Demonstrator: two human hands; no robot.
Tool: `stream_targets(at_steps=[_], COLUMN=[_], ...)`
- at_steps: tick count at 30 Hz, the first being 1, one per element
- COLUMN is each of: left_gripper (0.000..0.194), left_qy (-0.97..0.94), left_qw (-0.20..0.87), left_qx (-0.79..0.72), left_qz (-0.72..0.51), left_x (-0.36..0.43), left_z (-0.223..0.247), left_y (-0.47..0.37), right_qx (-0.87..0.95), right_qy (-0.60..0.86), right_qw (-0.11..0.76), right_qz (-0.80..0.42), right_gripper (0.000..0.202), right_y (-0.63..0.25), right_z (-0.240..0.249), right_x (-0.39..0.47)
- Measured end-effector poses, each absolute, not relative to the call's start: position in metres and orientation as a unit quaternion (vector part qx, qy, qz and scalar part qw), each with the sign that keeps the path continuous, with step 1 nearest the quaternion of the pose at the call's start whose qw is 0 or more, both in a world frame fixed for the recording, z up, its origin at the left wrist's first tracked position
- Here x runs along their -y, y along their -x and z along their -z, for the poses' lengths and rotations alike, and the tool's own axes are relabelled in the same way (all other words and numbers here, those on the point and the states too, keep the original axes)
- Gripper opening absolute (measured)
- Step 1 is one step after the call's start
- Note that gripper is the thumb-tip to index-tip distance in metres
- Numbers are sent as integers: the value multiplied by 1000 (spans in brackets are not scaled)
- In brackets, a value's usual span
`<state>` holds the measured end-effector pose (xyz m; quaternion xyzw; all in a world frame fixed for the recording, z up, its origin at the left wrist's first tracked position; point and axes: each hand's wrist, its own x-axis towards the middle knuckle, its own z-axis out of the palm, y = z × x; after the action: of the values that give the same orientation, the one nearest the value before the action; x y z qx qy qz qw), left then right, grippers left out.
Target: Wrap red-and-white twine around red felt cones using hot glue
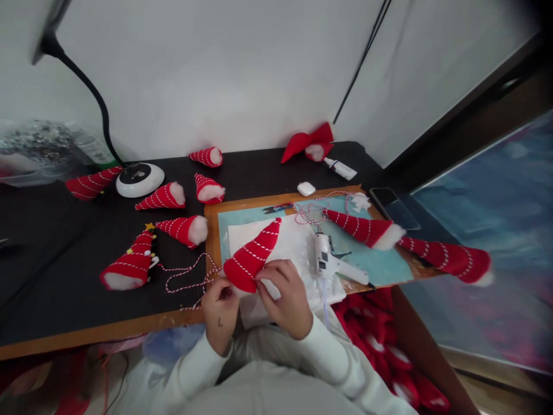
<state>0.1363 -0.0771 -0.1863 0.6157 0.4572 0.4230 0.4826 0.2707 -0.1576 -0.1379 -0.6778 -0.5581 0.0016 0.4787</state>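
Observation:
A red felt cone [252, 256] with red-and-white twine wound round it is held over white paper, its tip pointing up and right. My left hand [221, 311] is closed at its lower left edge. My right hand [286, 298] pinches the lower right edge between thumb and fingers. Loose red-and-white twine [188, 271] lies in loops left of my left hand and runs up to it; its end there is hidden. Right of my right hand, a white glue gun [334, 260] lies on the paper [298, 242].
Several stuffed, twine-wrapped cones [166, 197] lie left and behind; one decorated cone [132, 262] bears a star. At right are more cones [360, 229], a phone [394, 206] and a glue bottle [341, 168]. Cutters [279, 208] lie behind the paper. A lamp base [140, 180] stands back left.

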Motion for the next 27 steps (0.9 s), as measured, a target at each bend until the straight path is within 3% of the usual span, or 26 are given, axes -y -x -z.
stream_targets(at_steps=[10,18,24,27], left_gripper=[11,12,7,8], left_qy=[-578,-549,-556,-544], left_qw=[504,542,532,534], left_qx=[-458,-453,-456,-460], left_qz=[-450,-447,-448,-456], left_x=[80,81,81,81], left_z=[185,193,189,187], left_y=[-143,-142,-138,-139], right_qx=[594,650,621,629], right_qy=[678,633,631,644], right_qw=[430,413,466,435], right_qz=[41,73,-5,12], right_gripper=[41,44,41,44], right_y=[-285,-279,-269,-268], right_z=[130,136,130,128], right_x=[151,153,152,152])
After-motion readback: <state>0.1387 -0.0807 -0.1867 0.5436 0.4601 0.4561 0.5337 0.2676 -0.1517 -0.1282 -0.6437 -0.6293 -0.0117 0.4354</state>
